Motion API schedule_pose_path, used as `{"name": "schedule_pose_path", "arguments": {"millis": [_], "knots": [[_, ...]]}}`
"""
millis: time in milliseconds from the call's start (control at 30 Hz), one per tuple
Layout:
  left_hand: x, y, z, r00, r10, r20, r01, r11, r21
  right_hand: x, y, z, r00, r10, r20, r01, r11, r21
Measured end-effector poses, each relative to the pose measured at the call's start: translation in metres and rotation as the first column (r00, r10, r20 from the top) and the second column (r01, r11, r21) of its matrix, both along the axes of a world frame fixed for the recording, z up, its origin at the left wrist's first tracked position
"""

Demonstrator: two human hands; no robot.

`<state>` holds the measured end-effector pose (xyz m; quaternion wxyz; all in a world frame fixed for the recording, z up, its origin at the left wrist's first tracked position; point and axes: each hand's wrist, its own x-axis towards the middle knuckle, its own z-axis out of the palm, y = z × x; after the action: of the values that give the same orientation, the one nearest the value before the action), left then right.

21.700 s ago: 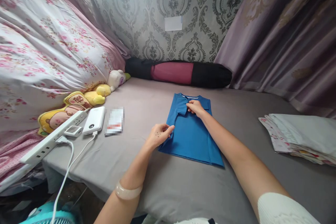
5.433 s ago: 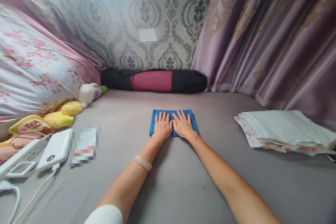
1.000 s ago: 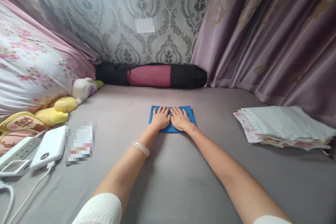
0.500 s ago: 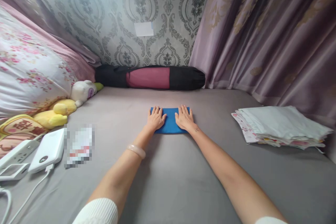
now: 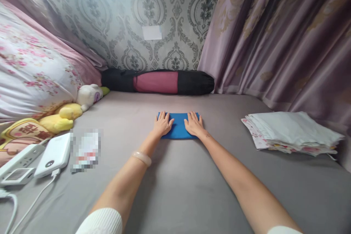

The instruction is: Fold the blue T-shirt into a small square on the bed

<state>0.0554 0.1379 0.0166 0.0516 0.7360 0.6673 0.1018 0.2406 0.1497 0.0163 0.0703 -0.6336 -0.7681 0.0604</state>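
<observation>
A flat blue rectangle of what looks like folded cloth [image 5: 179,126] lies on the grey bed sheet [image 5: 181,182]. My left hand [image 5: 163,123] rests palm down on its left part, fingers stretched out and pointing away from me. On its right part my right hand [image 5: 194,123] lies flat too, thumb turned inward. Between the two thumbs the blue surface shows bare. A pale bangle [image 5: 142,158] circles my left forearm.
To the right is a stack of folded fabric [image 5: 293,131]. A long black and pink bag [image 5: 156,81] lies along the wall. On the left are a white power bank [image 5: 54,155], a power strip [image 5: 23,159], cables, a blurred packet [image 5: 87,150] and plush toys [image 5: 61,117].
The view has shifted slightly, so the things on the left sit a little further right. Both hands stay flat on the blue cloth.
</observation>
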Motion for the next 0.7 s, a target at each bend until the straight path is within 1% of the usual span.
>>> {"name": "schedule_pose_path", "arguments": {"millis": [200, 267, 433, 567, 633, 700], "knots": [[-0.017, -0.011, 0.003, 1.0, 0.001, -0.029, -0.001, 1.0, 0.023, 0.013, -0.014, 0.009, 0.999, 0.026, 0.019, -0.026, 0.999, 0.042], [-0.019, -0.014, 0.0, 0.999, -0.001, -0.038, 0.002, 1.0, 0.018, 0.016, -0.018, 0.008, 0.999, 0.027, 0.033, -0.029, 0.998, 0.048], [-0.018, -0.016, -0.007, 1.0, 0.015, -0.012, -0.016, 0.998, -0.065, 0.015, -0.022, 0.001, 0.998, -0.005, 0.055, 0.004, 1.0, 0.022], [-0.018, -0.014, -0.008, 1.0, 0.003, 0.003, -0.003, 0.996, -0.088, 0.015, -0.021, -0.002, 0.998, -0.001, 0.06, -0.001, 1.0, 0.031], [-0.019, -0.013, -0.006, 1.0, -0.009, -0.01, 0.008, 0.998, -0.06, 0.016, -0.02, -0.002, 0.998, 0.004, 0.064, -0.006, 0.999, 0.035], [-0.02, -0.009, -0.002, 1.0, -0.019, -0.016, 0.019, 1.0, -0.005, 0.016, -0.018, -0.001, 0.997, 0.016, 0.071, -0.02, 0.998, 0.058]]}}
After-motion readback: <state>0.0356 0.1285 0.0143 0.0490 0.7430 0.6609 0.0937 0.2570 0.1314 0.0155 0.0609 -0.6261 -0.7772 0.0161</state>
